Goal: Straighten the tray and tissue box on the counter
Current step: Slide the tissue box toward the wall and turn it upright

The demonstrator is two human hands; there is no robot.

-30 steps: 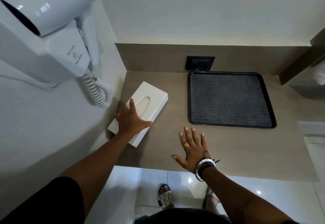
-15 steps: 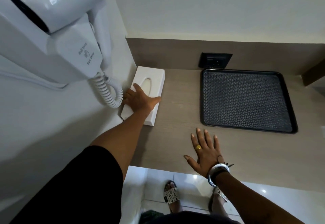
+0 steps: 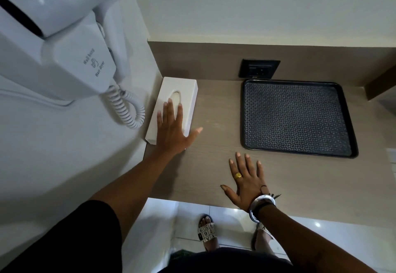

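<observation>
Left hand [image 3: 172, 129] lay flat and open on top of the white tissue box [image 3: 174, 105], fingers stretched toward the oval slot, thumb splayed off the box's right edge over the counter [image 3: 216, 123]; nothing was gripped. Tissue box sat in the counter's back left corner, its long left side against the side wall, its far end at the backsplash. Right hand [image 3: 246, 181] rested palm down and open on the counter, fingers spread, near the counter's front edge, well right of the tissue box. It wore a gold ring [image 3: 237, 175] and a silver bangle [image 3: 260, 206] at the wrist.

Black patterned tray [image 3: 299, 118] lay flat to the right of the tissue box, well apart from it, its far edge just below the black wall socket [image 3: 259, 68]. Wall-hung hair dryer [image 3: 64, 37] with coiled cord [image 3: 126, 110] was mounted above and left of the tissue box.
</observation>
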